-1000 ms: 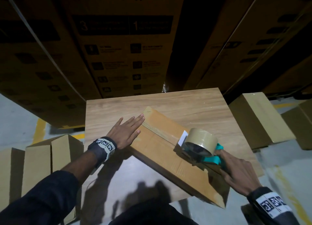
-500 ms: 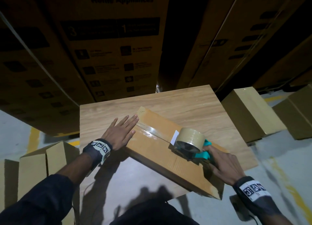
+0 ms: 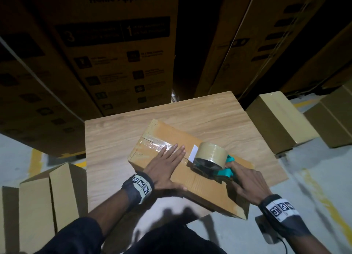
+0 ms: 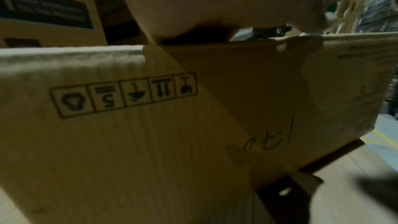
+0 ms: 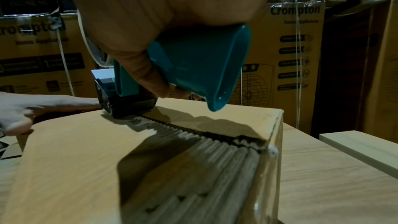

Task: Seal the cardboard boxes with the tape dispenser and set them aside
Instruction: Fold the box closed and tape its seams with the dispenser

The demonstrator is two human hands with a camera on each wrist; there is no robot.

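The box (image 3: pixel 188 170) lies slantwise on the table (image 3: pixel 114 139), its near end overhanging. The left hand (image 3: pixel 165 166) presses flat, fingers spread; the right hand (image 3: pixel 245 181) grips the tape dispenser (image 3: pixel 211 162) mid-seam. Uneven pull could wrinkle the tape or tip the box.

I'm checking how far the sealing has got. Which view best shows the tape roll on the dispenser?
The head view: the whole tape roll sits on the teal dispenser atop the cardboard box. The right wrist view shows only the roll's edge behind the right hand. The left wrist view shows none of it.
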